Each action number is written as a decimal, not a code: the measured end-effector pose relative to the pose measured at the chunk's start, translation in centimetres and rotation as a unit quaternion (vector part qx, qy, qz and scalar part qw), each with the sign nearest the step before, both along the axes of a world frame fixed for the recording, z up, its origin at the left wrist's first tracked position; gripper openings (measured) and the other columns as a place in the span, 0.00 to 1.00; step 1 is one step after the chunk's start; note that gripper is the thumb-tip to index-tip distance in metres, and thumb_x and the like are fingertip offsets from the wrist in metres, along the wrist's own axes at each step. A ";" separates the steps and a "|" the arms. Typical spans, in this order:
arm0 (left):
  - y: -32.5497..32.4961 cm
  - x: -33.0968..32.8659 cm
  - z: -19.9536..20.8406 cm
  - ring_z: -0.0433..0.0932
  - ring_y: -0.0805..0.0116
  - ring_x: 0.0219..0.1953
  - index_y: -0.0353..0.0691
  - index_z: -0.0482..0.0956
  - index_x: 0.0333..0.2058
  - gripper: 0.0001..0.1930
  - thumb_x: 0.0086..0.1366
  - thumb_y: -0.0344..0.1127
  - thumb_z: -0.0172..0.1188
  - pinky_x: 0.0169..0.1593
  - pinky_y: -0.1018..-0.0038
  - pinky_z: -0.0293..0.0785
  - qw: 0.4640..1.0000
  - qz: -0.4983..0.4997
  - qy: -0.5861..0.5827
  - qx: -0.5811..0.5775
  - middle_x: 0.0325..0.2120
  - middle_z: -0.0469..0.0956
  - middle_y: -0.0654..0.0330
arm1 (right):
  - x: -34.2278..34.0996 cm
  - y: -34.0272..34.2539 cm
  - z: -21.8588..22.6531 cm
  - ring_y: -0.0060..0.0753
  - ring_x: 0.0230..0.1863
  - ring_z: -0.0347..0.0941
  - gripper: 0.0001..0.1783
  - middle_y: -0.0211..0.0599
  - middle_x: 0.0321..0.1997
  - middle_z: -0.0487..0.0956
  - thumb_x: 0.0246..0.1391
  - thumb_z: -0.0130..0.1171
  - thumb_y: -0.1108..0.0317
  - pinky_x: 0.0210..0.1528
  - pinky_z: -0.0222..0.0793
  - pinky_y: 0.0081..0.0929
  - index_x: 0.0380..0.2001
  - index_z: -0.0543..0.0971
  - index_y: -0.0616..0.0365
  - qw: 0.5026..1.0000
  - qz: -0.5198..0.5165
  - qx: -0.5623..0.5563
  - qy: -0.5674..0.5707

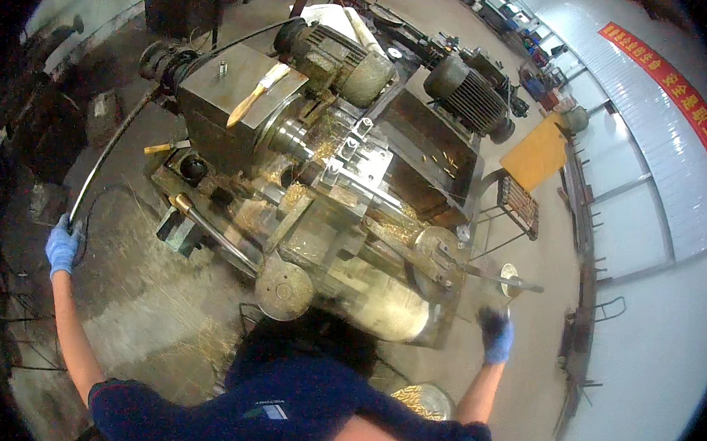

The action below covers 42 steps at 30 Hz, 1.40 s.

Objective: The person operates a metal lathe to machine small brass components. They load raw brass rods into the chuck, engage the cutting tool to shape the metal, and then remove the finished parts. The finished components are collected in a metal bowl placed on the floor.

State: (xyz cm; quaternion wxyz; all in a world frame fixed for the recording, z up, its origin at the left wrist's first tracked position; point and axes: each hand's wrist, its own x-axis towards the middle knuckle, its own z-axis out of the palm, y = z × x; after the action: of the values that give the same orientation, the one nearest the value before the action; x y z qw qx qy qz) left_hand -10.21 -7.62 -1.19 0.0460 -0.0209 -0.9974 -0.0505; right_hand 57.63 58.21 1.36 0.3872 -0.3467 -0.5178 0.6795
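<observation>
At the far left my left hand [62, 247], in a blue glove, is closed around the lower end of a long metal bar [113, 148]. The bar slants up to the left end of a small lathe's headstock [203, 87]. My right hand [495, 335], also gloved, with dark fingers, is at the right of the machine. It is below a long lever [501, 279] and looks apart from it; motion smears its fingers. Between my hands are the shiny spindle nose [292, 137] and tool block [361, 165], with brass chips around them.
A paintbrush [257, 96] lies on the headstock cover. Two motors [469, 95] stand behind the lathe, near a metal chip tray [428, 148]. Close to my body is a bowl [439, 401] of small brass pieces. A wire rack [517, 203] and yellow board [536, 154] stand right.
</observation>
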 end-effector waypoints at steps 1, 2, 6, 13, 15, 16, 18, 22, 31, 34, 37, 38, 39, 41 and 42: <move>-1.0 -1.2 -1.7 0.75 0.50 0.40 0.40 0.72 0.46 0.24 0.56 0.50 0.56 0.42 0.62 0.70 1.000 0.006 0.013 0.006 0.36 0.76 0.48 | 5.8 1.1 -2.2 0.44 0.40 0.74 0.16 0.49 0.44 0.76 0.55 0.50 0.64 0.45 0.70 0.33 0.44 0.74 0.60 0.878 0.096 0.189 -0.429; -1.8 -2.7 -3.3 0.75 0.50 0.40 0.39 0.73 0.44 0.23 0.55 0.49 0.57 0.42 0.61 0.70 1.000 0.009 0.025 0.010 0.36 0.76 0.47 | 10.6 2.3 -4.8 0.47 0.42 0.74 0.19 0.51 0.47 0.74 0.54 0.50 0.63 0.46 0.69 0.32 0.47 0.72 0.61 0.542 0.170 0.327 -0.755; 1.7 -2.9 -0.2 0.75 0.49 0.40 0.38 0.76 0.39 0.17 0.53 0.42 0.58 0.41 0.61 0.70 0.996 0.051 -0.070 -0.010 0.37 0.76 0.47 | 14.0 1.8 -8.0 0.43 0.41 0.75 0.26 0.49 0.45 0.76 0.48 0.57 0.59 0.42 0.69 0.34 0.49 0.71 0.60 0.697 -0.176 0.230 -0.656; 0.1 -6.9 -1.2 0.74 0.47 0.42 0.36 0.75 0.36 0.16 0.51 0.40 0.60 0.43 0.60 0.70 0.995 0.078 -0.048 -0.032 0.36 0.76 0.45 | -13.5 0.7 5.1 0.16 0.25 0.65 0.32 0.30 0.31 0.76 0.45 0.64 0.59 0.28 0.66 0.19 0.53 0.69 0.58 0.876 -0.091 0.315 -0.353; 2.2 -3.7 1.4 0.74 0.47 0.42 0.34 0.75 0.34 0.16 0.50 0.39 0.60 0.43 0.60 0.71 0.995 0.083 -0.054 -0.020 0.36 0.76 0.44 | -24.3 -4.1 10.0 0.19 0.34 0.71 0.27 0.33 0.37 0.78 0.42 0.66 0.61 0.34 0.68 0.21 0.48 0.74 0.58 0.876 0.013 0.360 -0.320; 3.1 -3.2 1.2 0.74 0.46 0.42 0.34 0.75 0.34 0.15 0.49 0.38 0.60 0.43 0.61 0.71 0.995 0.083 -0.060 -0.012 0.36 0.76 0.44 | -28.2 -3.6 8.9 0.28 0.37 0.74 0.25 0.37 0.39 0.79 0.39 0.66 0.62 0.38 0.69 0.27 0.44 0.76 0.56 0.830 0.075 0.508 -0.219; 1.1 -1.1 -0.7 0.75 0.46 0.39 0.34 0.75 0.32 0.14 0.48 0.36 0.61 0.41 0.60 0.72 0.999 0.047 -0.005 0.000 0.34 0.76 0.44 | -36.6 -7.9 10.8 0.44 0.36 0.73 0.21 0.40 0.33 0.78 0.34 0.65 0.54 0.41 0.68 0.34 0.35 0.80 0.51 0.689 0.143 0.662 -0.257; 3.6 3.7 1.0 0.76 0.45 0.32 0.33 0.76 0.29 0.14 0.44 0.35 0.61 0.36 0.59 0.72 0.997 0.048 0.043 0.035 0.29 0.77 0.44 | -47.0 -12.2 10.1 0.45 0.36 0.74 0.20 0.44 0.29 0.79 0.40 0.55 0.48 0.43 0.69 0.35 0.28 0.81 0.53 0.511 0.313 0.721 -0.349; 8.2 9.9 -1.7 0.75 0.48 0.31 0.36 0.75 0.25 0.14 0.45 0.41 0.62 0.37 0.60 0.70 0.990 0.003 -0.032 0.135 0.26 0.76 0.46 | -46.2 -11.7 10.8 0.47 0.32 0.75 0.24 0.48 0.25 0.78 0.43 0.53 0.47 0.39 0.70 0.37 0.22 0.81 0.59 0.594 0.273 0.646 -0.395; 6.8 10.5 -1.1 0.75 0.48 0.32 0.36 0.75 0.26 0.14 0.45 0.41 0.62 0.37 0.60 0.70 0.997 -0.050 -0.028 0.043 0.27 0.76 0.46 | -39.5 -10.8 13.6 0.45 0.28 0.75 0.21 0.47 0.23 0.77 0.43 0.53 0.48 0.35 0.69 0.36 0.22 0.81 0.56 0.715 0.218 0.595 -0.297; 11.9 9.5 3.8 0.75 0.51 0.34 0.37 0.73 0.37 0.20 0.51 0.46 0.59 0.38 0.59 0.71 0.987 -0.154 0.003 -0.048 0.30 0.76 0.48 | -33.7 -4.6 13.5 0.37 0.22 0.75 0.17 0.47 0.21 0.77 0.42 0.59 0.52 0.31 0.70 0.30 0.23 0.81 0.57 0.750 0.248 0.482 -0.378; 13.4 8.6 4.0 0.75 0.52 0.33 0.42 0.70 0.45 0.24 0.53 0.49 0.59 0.37 0.60 0.70 0.986 -0.150 0.051 -0.044 0.30 0.76 0.50 | -32.9 -3.7 14.3 0.35 0.23 0.76 0.18 0.45 0.20 0.77 0.40 0.61 0.52 0.32 0.71 0.29 0.24 0.81 0.58 0.760 0.256 0.406 -0.438; 16.0 8.3 5.4 0.75 0.53 0.33 0.45 0.70 0.48 0.24 0.55 0.50 0.56 0.37 0.60 0.70 0.973 -0.198 0.114 0.038 0.29 0.76 0.51 | -31.7 -2.3 14.1 0.36 0.24 0.76 0.19 0.43 0.18 0.77 0.41 0.60 0.51 0.34 0.71 0.31 0.23 0.81 0.58 0.778 0.201 0.383 -0.456; 22.2 9.3 10.6 0.76 0.52 0.35 0.45 0.70 0.50 0.25 0.55 0.48 0.57 0.39 0.62 0.70 0.948 -0.207 0.064 0.232 0.34 0.76 0.48 | -30.3 -0.9 13.3 0.43 0.31 0.75 0.20 0.45 0.27 0.78 0.41 0.60 0.51 0.39 0.70 0.36 0.29 0.81 0.57 0.628 0.029 0.596 -0.500; 24.6 9.8 12.2 0.77 0.55 0.35 0.45 0.69 0.50 0.26 0.55 0.50 0.57 0.38 0.64 0.71 0.930 -0.230 0.121 0.258 0.34 0.77 0.49 | -29.3 -0.9 12.0 0.46 0.35 0.74 0.21 0.46 0.32 0.78 0.41 0.60 0.51 0.42 0.69 0.38 0.32 0.80 0.56 0.541 -0.086 0.711 -0.441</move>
State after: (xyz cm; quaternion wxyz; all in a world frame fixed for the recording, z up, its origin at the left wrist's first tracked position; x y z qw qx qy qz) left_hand -0.40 16.99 10.99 0.1575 -0.2433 -0.9046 -0.3126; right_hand 28.30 57.32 13.39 0.2858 -0.2568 -0.9042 -0.1864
